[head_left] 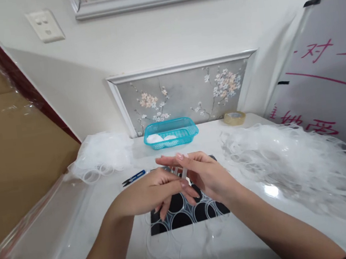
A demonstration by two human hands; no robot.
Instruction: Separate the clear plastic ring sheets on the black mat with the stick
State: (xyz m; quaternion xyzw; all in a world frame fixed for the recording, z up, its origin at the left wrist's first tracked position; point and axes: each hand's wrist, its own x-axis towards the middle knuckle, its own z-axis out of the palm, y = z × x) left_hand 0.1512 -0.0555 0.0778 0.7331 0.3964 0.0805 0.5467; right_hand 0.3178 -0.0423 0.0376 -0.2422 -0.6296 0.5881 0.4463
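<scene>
I work just above the black mat (184, 218), which lies on the white table (255, 237), and I place everything else from it. My right hand (208, 175) hovers over the mat's far edge, fingers stretched toward the left, pinching a small clear ring (184, 173) between thumb and forefinger. My left hand (158, 190) comes in from the mat's left side, fingers curled loosely with their tips meeting the same ring, so both hands close lightly on it; I cannot tell exactly which fingers bear the grip. The piece looks thin and springy, so I judge a light pinch at the rim serves better than squeezing, with wrists low over the mat, where the dark ground shows the clear edge. More clear rings (179, 219) lie flat on the mat and spill off its near edge. Left of the mat, a little beyond, rests a pair of blue snips (134, 178); further left and to the right sit heaps of rings (293, 161). Beyond the mat stands a teal basket (171, 132) and a tape roll (234, 117).
</scene>
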